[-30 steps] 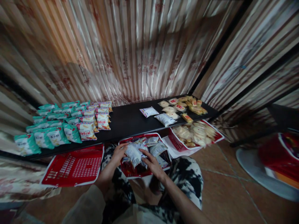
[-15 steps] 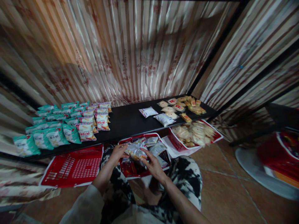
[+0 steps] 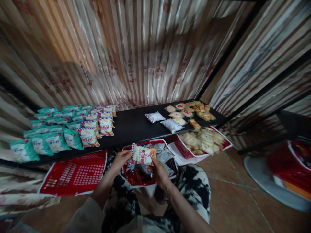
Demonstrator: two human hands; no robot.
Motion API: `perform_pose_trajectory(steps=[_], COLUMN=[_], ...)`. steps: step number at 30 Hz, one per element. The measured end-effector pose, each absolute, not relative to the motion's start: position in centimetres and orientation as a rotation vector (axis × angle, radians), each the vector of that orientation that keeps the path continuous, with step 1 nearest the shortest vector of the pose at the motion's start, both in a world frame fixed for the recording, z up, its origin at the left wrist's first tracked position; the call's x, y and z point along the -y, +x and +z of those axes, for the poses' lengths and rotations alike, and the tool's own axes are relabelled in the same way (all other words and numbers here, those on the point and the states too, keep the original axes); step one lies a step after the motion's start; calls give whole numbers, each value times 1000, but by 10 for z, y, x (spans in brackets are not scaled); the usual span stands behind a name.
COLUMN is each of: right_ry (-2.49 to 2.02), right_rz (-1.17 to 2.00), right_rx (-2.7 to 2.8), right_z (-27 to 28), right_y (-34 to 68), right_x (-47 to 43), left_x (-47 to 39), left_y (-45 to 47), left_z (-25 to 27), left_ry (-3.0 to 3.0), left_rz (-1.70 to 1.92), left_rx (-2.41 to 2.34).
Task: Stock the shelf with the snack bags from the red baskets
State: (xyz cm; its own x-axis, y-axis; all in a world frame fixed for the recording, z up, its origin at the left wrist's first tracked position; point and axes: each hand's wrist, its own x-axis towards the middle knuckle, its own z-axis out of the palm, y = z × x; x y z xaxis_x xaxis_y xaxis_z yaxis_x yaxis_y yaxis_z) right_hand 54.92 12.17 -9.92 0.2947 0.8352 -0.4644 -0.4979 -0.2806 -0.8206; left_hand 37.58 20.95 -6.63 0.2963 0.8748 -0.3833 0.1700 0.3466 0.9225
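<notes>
Both hands, left [image 3: 120, 160] and right [image 3: 159, 169], gripped a flat, crinkly foil snack packet [image 3: 143, 154]. It hung above a red plastic basket [image 3: 136, 178], near the smooth black counter [image 3: 132, 127].

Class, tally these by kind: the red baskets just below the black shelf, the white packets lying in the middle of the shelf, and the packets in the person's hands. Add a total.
Red baskets: 3
White packets: 2
Striped packet held by left hand and right hand: 1
Total: 6
</notes>
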Motion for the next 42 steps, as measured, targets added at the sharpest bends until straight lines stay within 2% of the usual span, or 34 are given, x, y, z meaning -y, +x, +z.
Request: perform_pose_trajectory(steps=[5,12,16,24,32,42], right_ry=[-1212,-1150,-1257,-1440,-1159,-1083], right_rz=[1432,1559,1578,1164,1476,1429], right_rx=[39,234,213,643,1046,1103], right_z=[-106,-106,-107,-100,-64,-75], right_y=[530,494,481,492,474,450], right_x=[-129,-134,-136,-170,-203,-240], left_x=[-205,-192,-202,-227,-238,-263], left_y=[376,382,372,328,312,296], left_z=[-73,-76,-73,-54,-54,-75], left_ry=[980,757,680,772,799,917], left_rz=[752,941,1059,1040,1076,1232], left_rx=[-1166,-1017,-1033,-1039,-975,-1099])
